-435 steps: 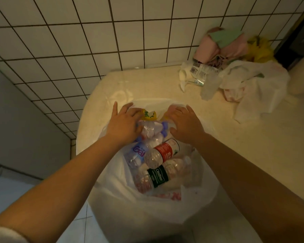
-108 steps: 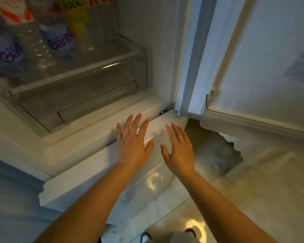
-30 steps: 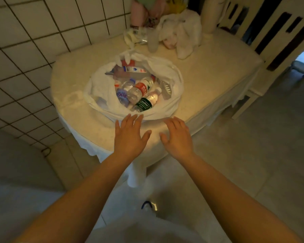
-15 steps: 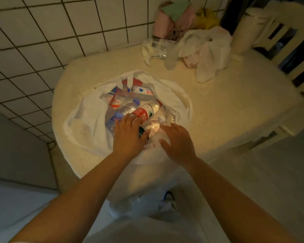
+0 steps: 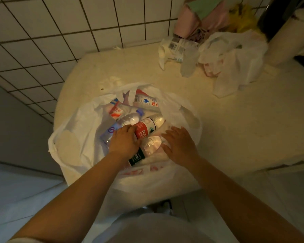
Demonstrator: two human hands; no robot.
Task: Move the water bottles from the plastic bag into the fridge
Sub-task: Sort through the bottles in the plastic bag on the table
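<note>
**Several bottles loose in one bag: slip and snag risks at pickup**

I read the scene from the head view. The plastic bag (image 5: 74, 146) lies open at the near edge of the table (image 5: 244, 123), partly overhanging it. At least three water bottles lie inside on their sides and touching: a red-label bottle (image 5: 147, 128), a blue-label bottle (image 5: 119, 126) and a dark-label bottle (image 5: 144, 151).

The left hand (image 5: 124, 143) lies over the red-label and blue-label bottles with fingers curled down. I cannot tell whether it has closed on one, because the fingertips are hidden. The right hand (image 5: 180, 146) is spread, fingers relaxed, resting on the bag film by the dark-label bottle, gripping nothing.

Hazards, as I judge them:

1. Lifting one bottle may roll its neighbours, since they lean on each other.
2. Film caught under the fingers could drag the bag off the edge.
3. Smooth bottles may slip from a partial grip.

The fridge is not in view.
</note>
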